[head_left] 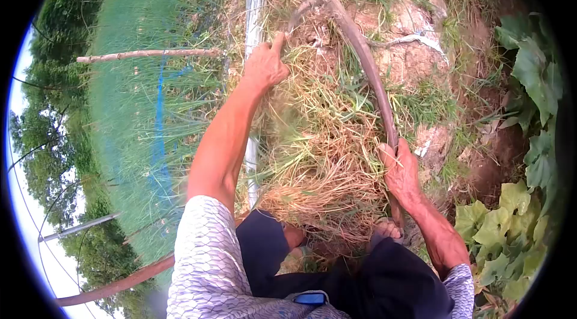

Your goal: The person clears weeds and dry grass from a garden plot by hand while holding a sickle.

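While the right hand [401,176] grips the lower part of a long-handled tool [373,72], its fingers wrapped around the wood, the left hand [264,68] reaches forward above the ground with its index finger stretched out and the others curled; what lies under that palm is hidden, so I cannot tell whether it grasps anything. The tool stands in front of the person, right of the middle: its dark handle rises from beside a foot [386,227], bows away past a heap of dry grass [324,169], and bends sharply at the far end toward the left hand's fingertip, where the narrow head is too blurred to make out. A pale metal pole [253,12] runs along the ground side of a green, netlike screen [129,103], passing behind the left hand in view; I cannot tell if they touch. A wooden stick [144,56] crosses the screen, and a blue strip [158,121] hangs near it. Beyond the handle, a whitish scrap [424,41] lies on bare soil, and broad-leaved plants [505,223] grow at the right edge. Dark trousers [384,283] and a patterned sleeve [207,247] show below.
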`<action>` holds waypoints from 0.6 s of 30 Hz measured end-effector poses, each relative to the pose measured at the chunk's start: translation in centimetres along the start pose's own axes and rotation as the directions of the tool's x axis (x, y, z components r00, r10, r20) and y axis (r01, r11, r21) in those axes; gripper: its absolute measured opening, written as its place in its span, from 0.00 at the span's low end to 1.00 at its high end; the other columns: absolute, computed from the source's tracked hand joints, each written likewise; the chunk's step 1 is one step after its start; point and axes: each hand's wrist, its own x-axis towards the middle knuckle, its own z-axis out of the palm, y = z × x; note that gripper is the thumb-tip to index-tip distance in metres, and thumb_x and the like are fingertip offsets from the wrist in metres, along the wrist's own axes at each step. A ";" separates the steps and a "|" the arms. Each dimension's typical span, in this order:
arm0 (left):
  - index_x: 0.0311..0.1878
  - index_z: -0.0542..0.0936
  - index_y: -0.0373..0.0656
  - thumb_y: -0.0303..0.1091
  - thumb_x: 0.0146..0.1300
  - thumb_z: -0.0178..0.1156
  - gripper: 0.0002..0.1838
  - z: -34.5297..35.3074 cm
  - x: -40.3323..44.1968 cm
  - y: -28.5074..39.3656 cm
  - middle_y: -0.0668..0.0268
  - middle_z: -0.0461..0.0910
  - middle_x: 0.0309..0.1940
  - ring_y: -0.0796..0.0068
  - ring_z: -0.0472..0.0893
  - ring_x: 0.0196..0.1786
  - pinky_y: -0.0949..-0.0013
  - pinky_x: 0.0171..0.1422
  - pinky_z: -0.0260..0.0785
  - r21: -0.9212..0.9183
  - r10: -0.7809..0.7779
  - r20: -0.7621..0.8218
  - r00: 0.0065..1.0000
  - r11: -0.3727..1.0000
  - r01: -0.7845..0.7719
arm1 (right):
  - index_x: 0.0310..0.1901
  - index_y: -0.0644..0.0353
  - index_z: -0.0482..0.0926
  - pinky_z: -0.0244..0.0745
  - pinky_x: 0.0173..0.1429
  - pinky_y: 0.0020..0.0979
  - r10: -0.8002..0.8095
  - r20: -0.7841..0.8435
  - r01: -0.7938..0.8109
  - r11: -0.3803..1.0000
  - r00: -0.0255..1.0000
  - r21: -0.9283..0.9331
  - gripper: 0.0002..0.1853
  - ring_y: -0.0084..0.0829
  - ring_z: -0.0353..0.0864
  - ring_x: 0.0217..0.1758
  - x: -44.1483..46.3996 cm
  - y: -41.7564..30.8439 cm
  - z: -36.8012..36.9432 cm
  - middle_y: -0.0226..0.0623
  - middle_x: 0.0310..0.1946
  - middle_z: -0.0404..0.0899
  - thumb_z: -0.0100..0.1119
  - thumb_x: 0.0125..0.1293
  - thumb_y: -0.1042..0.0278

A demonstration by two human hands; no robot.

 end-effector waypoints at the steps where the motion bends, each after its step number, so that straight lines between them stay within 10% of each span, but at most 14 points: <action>1: 0.67 0.62 0.45 0.36 0.57 0.57 0.33 -0.8 0.6 0.3 0.41 0.65 0.64 0.40 0.72 0.61 0.50 0.60 0.71 0.126 -0.083 0.242 0.967 0.991 0.053 | 0.41 0.63 0.68 0.64 0.21 0.34 0.002 -0.001 -0.002 1.000 1.000 0.003 0.19 0.27 0.69 0.20 0.4 -0.2 0.1 0.36 0.21 0.70 0.50 0.73 0.50; 6: 0.33 0.77 0.34 0.34 0.62 0.55 0.10 2.5 3.8 -5.2 0.45 0.80 0.25 0.47 0.84 0.34 0.54 0.39 0.78 0.168 0.222 0.010 0.975 0.961 -0.220 | 0.42 0.66 0.67 0.70 0.27 0.41 -0.079 0.057 0.082 0.996 0.995 -0.047 0.18 0.36 0.76 0.23 2.6 -3.1 0.5 0.47 0.21 0.74 0.48 0.74 0.54; 18: 0.43 0.79 0.42 0.35 0.63 0.53 0.11 2.2 1.7 -4.7 0.54 0.83 0.41 0.52 0.84 0.45 0.54 0.47 0.76 0.315 0.054 0.095 0.994 0.946 -0.081 | 0.42 0.65 0.66 0.66 0.23 0.38 -0.077 0.059 0.079 0.996 0.995 -0.030 0.18 0.31 0.71 0.20 2.5 -0.9 2.4 0.41 0.20 0.72 0.49 0.74 0.53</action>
